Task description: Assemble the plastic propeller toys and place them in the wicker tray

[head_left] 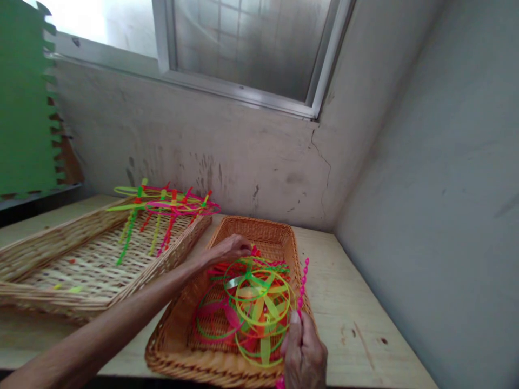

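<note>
Neon spinners (259, 308) lying heaped in wicker basket (170, 346) on worktop (357, 319), right hand (304, 348) gripping pink beaded stick (302, 286), left hand (231, 249) curling at their far edge, its hold unclear.

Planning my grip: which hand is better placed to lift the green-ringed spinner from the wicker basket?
Probably the left hand: it reaches into the basket, close to the spinner. The right hand already grips a pink beaded stick.
</note>
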Available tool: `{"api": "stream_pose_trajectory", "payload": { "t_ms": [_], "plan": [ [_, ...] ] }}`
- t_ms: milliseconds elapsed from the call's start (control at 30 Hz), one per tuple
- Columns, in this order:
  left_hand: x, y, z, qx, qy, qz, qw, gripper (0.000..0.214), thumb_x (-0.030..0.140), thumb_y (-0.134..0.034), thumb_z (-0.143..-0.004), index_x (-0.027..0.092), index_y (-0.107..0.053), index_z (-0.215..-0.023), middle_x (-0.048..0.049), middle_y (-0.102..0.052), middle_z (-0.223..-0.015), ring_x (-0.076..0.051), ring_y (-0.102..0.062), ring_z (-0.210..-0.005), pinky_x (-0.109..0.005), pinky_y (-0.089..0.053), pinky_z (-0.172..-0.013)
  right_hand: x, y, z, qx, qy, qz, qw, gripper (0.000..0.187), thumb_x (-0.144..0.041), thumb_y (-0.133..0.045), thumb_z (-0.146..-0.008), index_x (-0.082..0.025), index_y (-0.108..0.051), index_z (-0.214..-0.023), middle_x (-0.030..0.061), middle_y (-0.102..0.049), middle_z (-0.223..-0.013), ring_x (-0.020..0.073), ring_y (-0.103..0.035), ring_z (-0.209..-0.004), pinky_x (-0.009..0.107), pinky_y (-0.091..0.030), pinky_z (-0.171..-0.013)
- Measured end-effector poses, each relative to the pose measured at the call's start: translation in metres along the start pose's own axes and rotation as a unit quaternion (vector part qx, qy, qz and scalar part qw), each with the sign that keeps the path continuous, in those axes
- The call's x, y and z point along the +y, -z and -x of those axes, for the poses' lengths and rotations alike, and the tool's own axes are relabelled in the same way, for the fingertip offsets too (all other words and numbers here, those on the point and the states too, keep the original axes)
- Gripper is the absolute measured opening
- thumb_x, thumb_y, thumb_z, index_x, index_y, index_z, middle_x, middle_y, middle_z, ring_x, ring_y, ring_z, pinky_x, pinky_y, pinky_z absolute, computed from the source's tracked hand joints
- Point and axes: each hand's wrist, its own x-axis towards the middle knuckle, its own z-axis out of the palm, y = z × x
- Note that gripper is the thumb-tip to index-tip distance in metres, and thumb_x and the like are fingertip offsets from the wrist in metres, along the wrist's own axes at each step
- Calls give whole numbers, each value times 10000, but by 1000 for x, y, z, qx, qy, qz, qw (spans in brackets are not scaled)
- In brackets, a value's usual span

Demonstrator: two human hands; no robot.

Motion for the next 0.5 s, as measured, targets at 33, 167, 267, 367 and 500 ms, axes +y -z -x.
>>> {"api": "stream_pose_trajectory", "payload": {
  "t_ms": [33,167,267,367,500],
  "plan": [
    [8,0,5,-25,-14,15,999,180,243,-531,-746,122,-660,-713,23,-503,-565,-97,-429,-549,-190,-272,-492,0,0,0,-1,0,-3,1000,426,-540,-330,-867,-205,-570,-762,-17,-498,-454,133,-489,-409,230,-367,-454],
    [38,-2,36,-140,-85,-20,986,205,345,-633,-715,158,-677,-784,2,-583,-675,-124,-499,-606,-198,-331,-517,1,1,0,-9,-5,-7,1000,421,-541,-337,-865,-212,-555,-721,-32,-457,-452,121,-456,-397,224,-353,-437],
    [49,-6,55,-142,-111,-105,978,118,263,-688,-669,179,-659,-746,-9,-586,-723,-139,-503,-661,-209,-351,-560,1,2,-2,-20,-7,-20,1000,420,-549,-352,-857,-210,-554,-713,-33,-455,-477,116,-456,-411,219,-354,-436],
    [51,-12,63,-123,-119,-123,978,37,162,-609,-720,164,-618,-684,-12,-548,-664,-133,-487,-641,-209,-356,-564,-1,4,-3,-41,-15,-28,999,421,-558,-367,-848,-210,-561,-712,-27,-480,-484,116,-468,-418,217,-363,-438],
    [53,-16,67,-107,-124,-114,980,146,116,-502,-743,148,-549,-609,1,-480,-574,-115,-431,-561,-208,-317,-510,-2,7,-5,-51,-14,-42,998,416,-566,-381,-840,-220,-561,-697,-24,-500,-463,121,-470,-401,222,-367,-428]
  ]
}}
